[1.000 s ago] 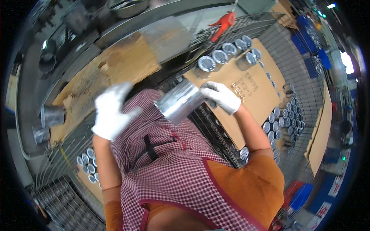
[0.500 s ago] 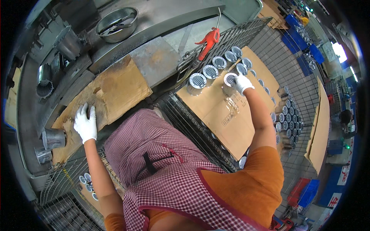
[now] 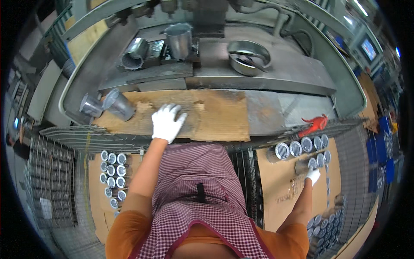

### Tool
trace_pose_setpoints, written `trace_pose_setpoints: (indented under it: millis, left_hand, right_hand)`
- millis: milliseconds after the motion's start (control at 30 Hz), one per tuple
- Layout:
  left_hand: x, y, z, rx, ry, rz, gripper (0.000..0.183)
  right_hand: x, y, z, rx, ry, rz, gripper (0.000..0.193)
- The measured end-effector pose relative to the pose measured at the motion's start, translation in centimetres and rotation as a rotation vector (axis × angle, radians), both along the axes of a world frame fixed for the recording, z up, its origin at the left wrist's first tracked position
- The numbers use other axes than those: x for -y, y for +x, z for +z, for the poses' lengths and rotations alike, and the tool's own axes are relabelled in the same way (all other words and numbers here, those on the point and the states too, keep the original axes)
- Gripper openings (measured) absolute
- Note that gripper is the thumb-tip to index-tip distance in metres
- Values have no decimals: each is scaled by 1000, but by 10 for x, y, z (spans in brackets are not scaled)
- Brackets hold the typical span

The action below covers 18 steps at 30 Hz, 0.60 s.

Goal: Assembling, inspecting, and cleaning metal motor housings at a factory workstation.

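Observation:
My left hand [image 3: 167, 123], in a white glove, rests flat with fingers spread on a worn, stained sheet of cardboard [image 3: 224, 118] along the machine's front edge. Two silvery metal cylinders [image 3: 118, 105] lean to its left on the same ledge. Far to the right, my gloved right hand [image 3: 314, 175] has its fingers closed at the rim of a metal cylinder with a slatted round top [image 3: 312, 163]. That cylinder stands on a brown cardboard layer [image 3: 276, 183], beside similar cylinders [image 3: 296, 149] in rows. The fingertips are small and partly hidden.
Behind the ledge, the machine holds an upright metal cylinder [image 3: 179, 41], one lying down [image 3: 134, 54] and a steel bowl [image 3: 249, 58] with dark tools. A red air gun [image 3: 317, 124] hangs at the right cage's wire edge. More cylinders [image 3: 111, 170] stand in the left cage.
My view has swung left toward the machine. The cylinder at my right hand now stands closer to its neighbours in the row. My left hand stays on the cardboard.

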<state>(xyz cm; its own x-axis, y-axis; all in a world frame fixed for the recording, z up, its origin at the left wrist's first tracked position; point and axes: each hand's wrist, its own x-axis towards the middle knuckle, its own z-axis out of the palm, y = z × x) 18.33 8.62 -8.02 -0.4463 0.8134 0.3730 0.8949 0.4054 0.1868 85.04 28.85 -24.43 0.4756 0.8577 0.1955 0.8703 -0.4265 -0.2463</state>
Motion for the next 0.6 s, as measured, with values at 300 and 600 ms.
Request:
trace_pose_setpoints:
  millis: [300,600]
  left_hand:
    - [3,-5,-2,46,44,19,44]
    - [3,-7,-3,154,240,-36,43]
  right_hand:
    - [13,-98,91,193,-47,46,36]
    - [68,-395,308,-180,807,1327,16]
